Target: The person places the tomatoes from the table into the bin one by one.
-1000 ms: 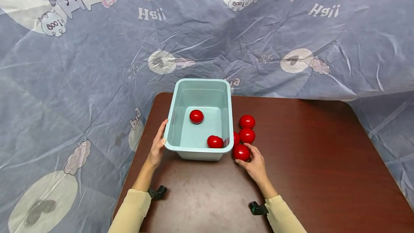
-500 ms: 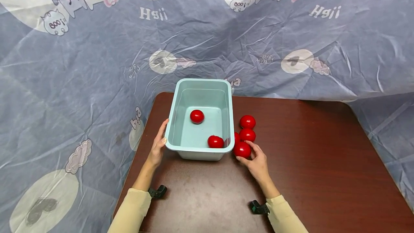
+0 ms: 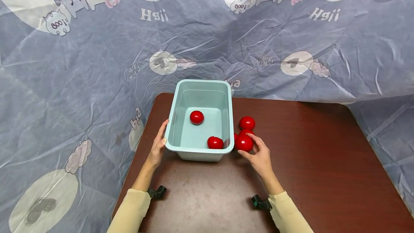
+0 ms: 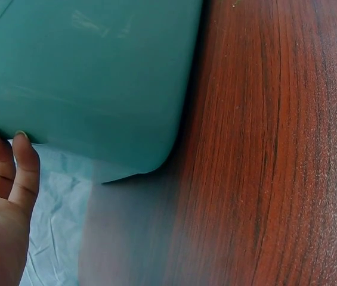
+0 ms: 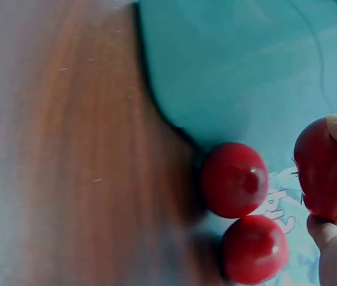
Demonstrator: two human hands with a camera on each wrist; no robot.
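My right hand (image 3: 261,157) pinches a red tomato (image 3: 244,143) between thumb and fingers, just right of a pale blue-green plastic bin (image 3: 201,150). In the right wrist view this held tomato (image 5: 326,173) is raised beside the bin's wall, with two more tomatoes below. My left hand (image 3: 157,146) holds the bin's left rim near its front corner; the left wrist view shows fingertips (image 4: 25,143) at the bin's edge. Inside the bin lie two tomatoes, one mid-floor (image 3: 196,117) and one near the front wall (image 3: 215,142).
Right of the bin, a loose tomato (image 3: 247,123) sits farthest back on the brown wooden table (image 3: 317,161). Two others are partly hidden, one behind the held tomato and one by the bin's rim. A printed grey-blue cloth (image 3: 207,28) hangs behind the table.
My right hand has lifted the tomato and shifted it slightly away from me and to the right, so it overlaps the tomato behind it. The left hand and bin stay put.
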